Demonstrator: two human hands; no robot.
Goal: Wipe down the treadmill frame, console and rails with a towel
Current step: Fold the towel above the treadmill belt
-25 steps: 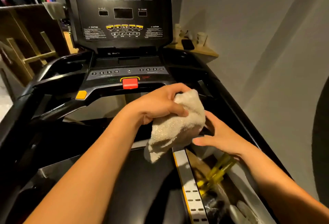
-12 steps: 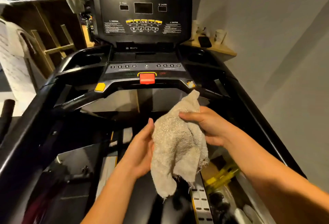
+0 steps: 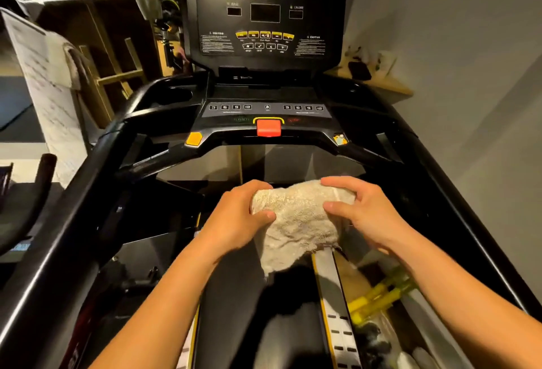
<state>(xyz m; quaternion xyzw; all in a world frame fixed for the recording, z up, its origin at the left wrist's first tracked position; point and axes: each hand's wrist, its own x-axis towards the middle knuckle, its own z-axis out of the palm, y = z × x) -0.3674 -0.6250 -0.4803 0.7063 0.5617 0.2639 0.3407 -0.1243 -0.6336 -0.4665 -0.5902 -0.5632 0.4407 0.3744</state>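
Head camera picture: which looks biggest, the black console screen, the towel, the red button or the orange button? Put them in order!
1. console screen
2. towel, though it is nearest the camera, which makes it look bigger
3. red button
4. orange button, only slightly smaller than the red one

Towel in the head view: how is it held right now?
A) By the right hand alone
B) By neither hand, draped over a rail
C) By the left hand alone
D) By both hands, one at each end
D: the left hand and the right hand each grip one end of the towel, whose lower part hangs loose between them.
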